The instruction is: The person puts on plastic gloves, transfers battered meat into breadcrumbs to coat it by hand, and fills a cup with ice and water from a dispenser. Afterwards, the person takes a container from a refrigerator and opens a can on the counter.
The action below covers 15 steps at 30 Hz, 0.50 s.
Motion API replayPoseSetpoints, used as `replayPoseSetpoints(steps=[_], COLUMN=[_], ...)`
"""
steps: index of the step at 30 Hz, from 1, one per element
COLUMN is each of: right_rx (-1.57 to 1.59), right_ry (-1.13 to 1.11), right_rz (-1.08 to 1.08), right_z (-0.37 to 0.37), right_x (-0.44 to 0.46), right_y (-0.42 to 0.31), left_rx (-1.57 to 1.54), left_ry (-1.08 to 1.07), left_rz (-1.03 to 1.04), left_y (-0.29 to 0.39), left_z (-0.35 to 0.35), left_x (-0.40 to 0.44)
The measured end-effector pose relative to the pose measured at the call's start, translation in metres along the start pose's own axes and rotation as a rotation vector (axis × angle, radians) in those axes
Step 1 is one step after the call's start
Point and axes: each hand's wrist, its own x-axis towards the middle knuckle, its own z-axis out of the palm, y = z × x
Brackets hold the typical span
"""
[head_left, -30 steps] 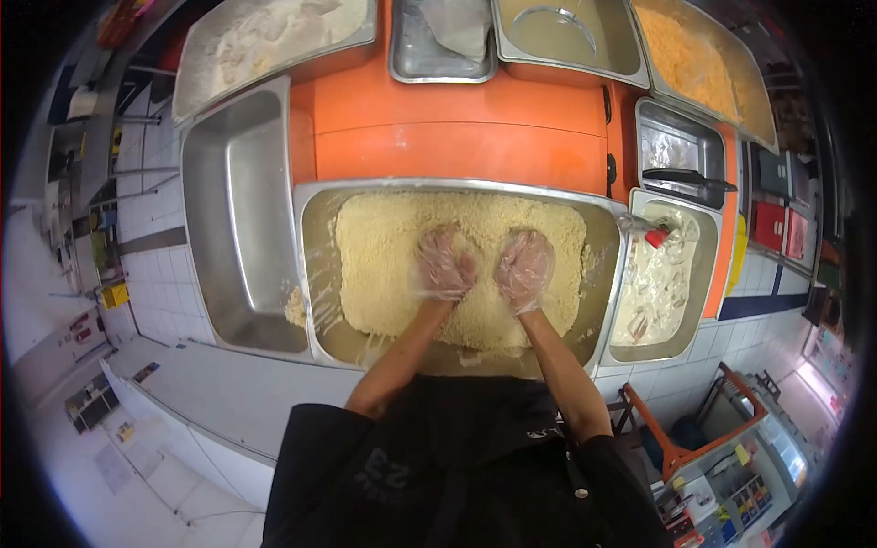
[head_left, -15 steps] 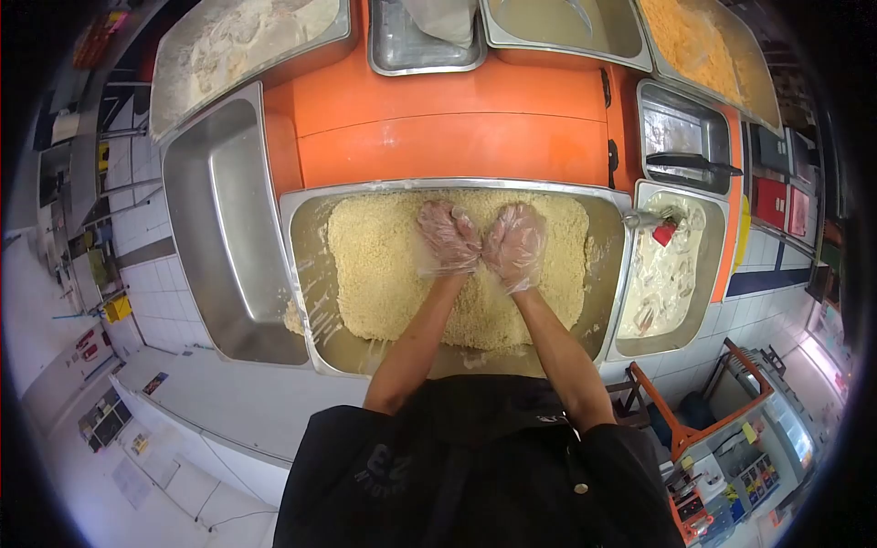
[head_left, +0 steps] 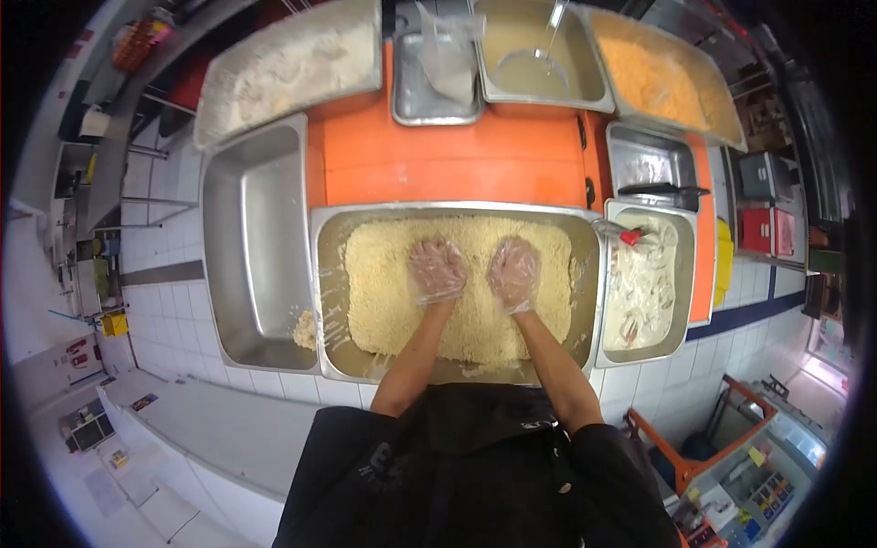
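A large steel pan (head_left: pixel 326 274) holds a broad layer of pale yellow crumbs (head_left: pixel 375 310). My left hand (head_left: pixel 437 270), in a clear plastic glove, lies on the crumbs left of the middle, its fingers loosely spread. To its right, my right hand (head_left: pixel 513 273) rests on the same crumbs in a similar glove, fingers pointing toward the pan's far side. A strip of crumbs separates the two hands. Neither hand visibly grips an object; crumbs under the palms are hidden.
Left stands a deep steel pan (head_left: pixel 260 247). Beyond are pans of white flour (head_left: pixel 292 78), cloudy liquid (head_left: pixel 530 78) and orange crumbs (head_left: pixel 653 82). Pieces in creamy batter (head_left: pixel 644 292) lie in a pan at right, near a black-handled utensil (head_left: pixel 662 190) and a red-marked metal tool (head_left: pixel 630 237).
Half a second ago my hands were nearly touching near the pan's far side; now they are apart and nearer the middle. The camera view has shifted too.
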Motion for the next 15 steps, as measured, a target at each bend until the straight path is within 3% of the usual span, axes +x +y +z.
replayPoseSetpoints(steps=[1, 2, 4, 5, 6, 7, 8, 10, 13, 15], right_rx=[-0.027, -0.028, -0.060, -0.062, 0.052, 0.168, 0.166, -0.024, -0.133, -0.152], right_ry=[-0.124, -0.075, -0.322, -0.290, -0.502, -0.727, -0.720, -0.756, -0.883, -0.781], right_rz=[-0.026, -0.048, -0.122, -0.130, -0.017, 0.100, 0.089, -0.162, -0.234, -0.323], right_z=[-0.015, -0.022, -0.027, -0.036, -0.059, -0.073, -0.077, -0.080, -0.104, -0.105], right_x=[-0.002, -0.003, -0.010, -0.003, 0.006, 0.006, 0.003, 0.008, 0.020, 0.016], right_y=[-0.004, -0.003, 0.008, 0.014, 0.015, 0.017, 0.016, 0.013, -0.003, -0.001], left_rx=[0.017, 0.003, 0.134, 0.127, 0.072, 0.037, 0.011, -0.235, -0.335, -0.307], left_ry=[-0.088, -0.038, -0.465, -0.437, -0.701, -0.832, -0.962, -0.860, -0.962, -0.895], left_rz=[-0.052, -0.034, -0.213, -0.198, -0.328, -0.395, -0.463, -0.321, -0.244, -0.227], left_y=[0.003, 0.006, 0.000, -0.006, -0.013, -0.022, -0.031, -0.040, -0.035, -0.028], left_z=[-0.010, -0.019, -0.037, -0.043, -0.045, -0.047, -0.047, -0.045, -0.051, -0.055], left_x=[-0.003, -0.002, -0.005, -0.001, 0.002, -0.006, -0.015, -0.023, -0.026, -0.031])
